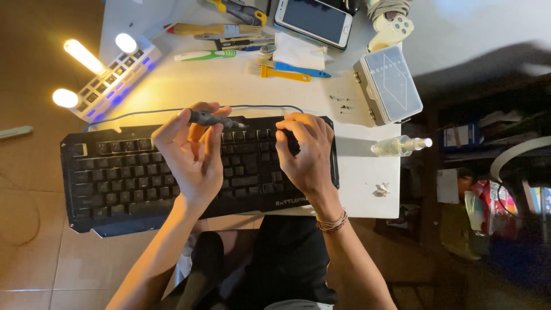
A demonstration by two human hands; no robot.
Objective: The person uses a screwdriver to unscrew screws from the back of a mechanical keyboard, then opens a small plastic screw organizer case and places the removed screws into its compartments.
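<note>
Now the left hand [192, 152] grips a slim dark screwdriver [215, 120], fingers closed round it; the right hand [307, 155] presses curled, holding nothing, on the black plastic keyboard [115, 172].

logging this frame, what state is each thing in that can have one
left hand: grip shut on the dark screwdriver, tip over the keys
right hand: resting on the black keyboard, fingers curled
phone: screen dark
strip lamps: lit
clear plastic case: lid closed
small bottle: lying on its side
</note>
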